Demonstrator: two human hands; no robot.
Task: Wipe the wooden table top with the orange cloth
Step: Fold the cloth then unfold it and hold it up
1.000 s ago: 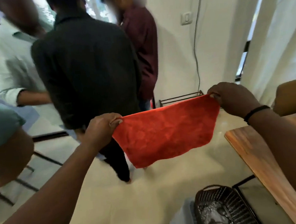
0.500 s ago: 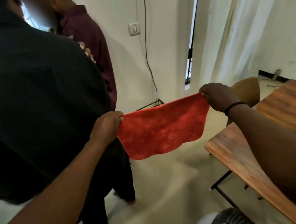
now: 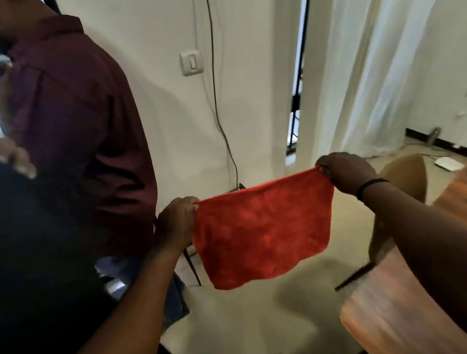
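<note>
The orange cloth point(image 3: 263, 230) hangs spread out in the air over the pale floor. My left hand point(image 3: 176, 222) grips its upper left corner, and my right hand point(image 3: 345, 173), with a black band at the wrist, grips its upper right corner. The wooden table top point(image 3: 388, 312) lies at the lower right, partly hidden by my right forearm. The cloth is to the left of the table and does not touch it.
Two people stand close on the left: one in a maroon shirt point(image 3: 79, 126), one in dark clothing point(image 3: 33, 260). A tan chair point(image 3: 404, 181) stands behind the table. White curtains point(image 3: 384, 55) and a wall with a switch point(image 3: 191, 63) and cable lie ahead.
My view has swung to the right, so the people have slid left and more of the table and chair shows. Both hands still hold the cloth stretched out.
</note>
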